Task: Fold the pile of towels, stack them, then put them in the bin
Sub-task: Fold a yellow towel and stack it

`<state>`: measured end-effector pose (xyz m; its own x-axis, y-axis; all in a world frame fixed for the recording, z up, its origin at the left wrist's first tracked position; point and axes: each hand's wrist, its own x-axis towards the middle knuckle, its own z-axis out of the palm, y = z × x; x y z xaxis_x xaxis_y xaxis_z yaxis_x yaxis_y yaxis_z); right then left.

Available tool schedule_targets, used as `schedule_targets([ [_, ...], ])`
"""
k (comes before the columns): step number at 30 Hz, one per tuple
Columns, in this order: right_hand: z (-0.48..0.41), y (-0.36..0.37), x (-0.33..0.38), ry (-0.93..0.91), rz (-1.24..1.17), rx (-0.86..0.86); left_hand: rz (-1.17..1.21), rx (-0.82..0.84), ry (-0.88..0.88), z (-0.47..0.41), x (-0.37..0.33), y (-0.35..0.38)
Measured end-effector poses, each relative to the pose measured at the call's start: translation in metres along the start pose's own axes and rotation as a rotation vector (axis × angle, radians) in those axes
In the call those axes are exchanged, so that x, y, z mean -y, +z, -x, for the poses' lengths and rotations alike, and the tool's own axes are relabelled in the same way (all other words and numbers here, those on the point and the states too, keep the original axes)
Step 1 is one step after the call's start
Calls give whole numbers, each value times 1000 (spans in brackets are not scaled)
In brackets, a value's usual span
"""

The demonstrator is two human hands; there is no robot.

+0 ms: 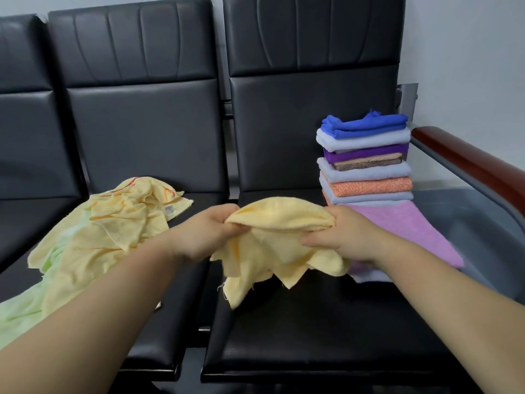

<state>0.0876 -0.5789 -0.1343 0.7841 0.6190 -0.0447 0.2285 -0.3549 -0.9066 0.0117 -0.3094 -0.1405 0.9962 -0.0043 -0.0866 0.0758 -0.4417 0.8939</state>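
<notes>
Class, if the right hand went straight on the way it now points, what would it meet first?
The right hand points left, so probably the left hand, which grips the same crumpled pale yellow towel; depth is unclear.

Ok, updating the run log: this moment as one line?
left hand, right hand: grip yellow towel | folded stack: right seat | unfolded pile: further left | bin: unseen

A row of black padded seats (284,137) carried everything. On the middle seat (176,331), at nine o'clock, lay a crumpled pile of yellow and pale green towels (113,231), trailing toward eight o'clock. On the right seat (326,322), at two o'clock, stood a stack of folded towels (366,166), with a broader pink towel (412,231) near its base, beside the wood-topped armrest (468,160).
</notes>
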Motion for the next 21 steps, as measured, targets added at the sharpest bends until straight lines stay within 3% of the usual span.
schedule_targets([
  [2,2,3,4,18,-29,84,269,-64,19,-2,-4,6],
  [5,-1,9,-3,95,292,181,468,-24,42,-4,-12,7],
  [6,-3,12,-6,112,427,199,348,21,55,-3,-16,5],
  [9,-4,12,-9,100,538,144,-513,149,-8,-1,-12,8],
  [11,-1,6,-3,62,418,86,-630,141,-71,1,-9,9],
  [14,-1,-4,-1,41,163,-6,-91,74,-7,3,-3,1],
  [17,0,-4,2,26,-53,24,361,21,44,3,-9,2],
  [19,2,-2,4,54,-34,107,488,-9,72,3,-16,8],
  [21,2,2,-1,114,199,149,504,1,60,3,-21,9],
])
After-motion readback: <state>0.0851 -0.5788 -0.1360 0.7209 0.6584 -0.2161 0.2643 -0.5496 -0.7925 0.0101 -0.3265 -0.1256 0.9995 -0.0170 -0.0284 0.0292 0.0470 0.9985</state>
